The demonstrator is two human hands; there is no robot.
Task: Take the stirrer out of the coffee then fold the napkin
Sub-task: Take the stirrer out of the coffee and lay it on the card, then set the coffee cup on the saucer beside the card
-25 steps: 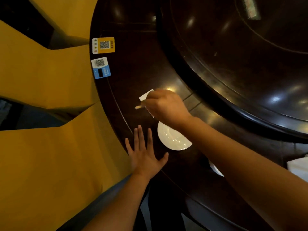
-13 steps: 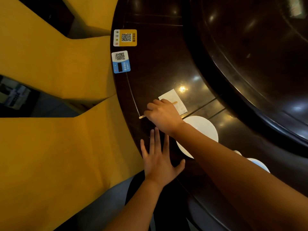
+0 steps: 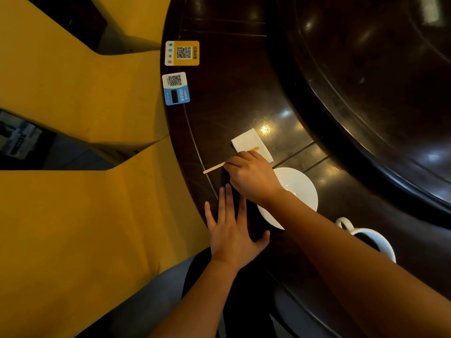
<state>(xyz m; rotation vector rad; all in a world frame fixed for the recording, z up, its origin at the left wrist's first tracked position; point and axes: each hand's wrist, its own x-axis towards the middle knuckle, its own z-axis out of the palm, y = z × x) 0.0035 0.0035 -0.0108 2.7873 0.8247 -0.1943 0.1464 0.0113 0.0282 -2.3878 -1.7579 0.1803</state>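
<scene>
A thin wooden stirrer (image 3: pixel 214 167) lies across the dark table, one end on the white napkin (image 3: pixel 249 140), the other sticking out to the left. My right hand (image 3: pixel 251 175) covers its middle with fingers curled over it. My left hand (image 3: pixel 231 230) rests flat on the table edge, fingers spread, holding nothing. The white coffee cup (image 3: pixel 373 237) with dark coffee stands at the right, partly hidden behind my right forearm. No stirrer is in it.
A white saucer (image 3: pixel 302 189) sits under my right wrist. Two QR code cards, a yellow card (image 3: pixel 182 53) and a blue card (image 3: pixel 176 88), lie by the table's left edge. A raised dark turntable (image 3: pixel 366 81) fills the right. Yellow seats (image 3: pixel 73 203) are at left.
My right hand has lowered the stirrer toward the table so its tip rests on the napkin. The camera view has shifted, bringing the cup into view. My left hand stays flat.
</scene>
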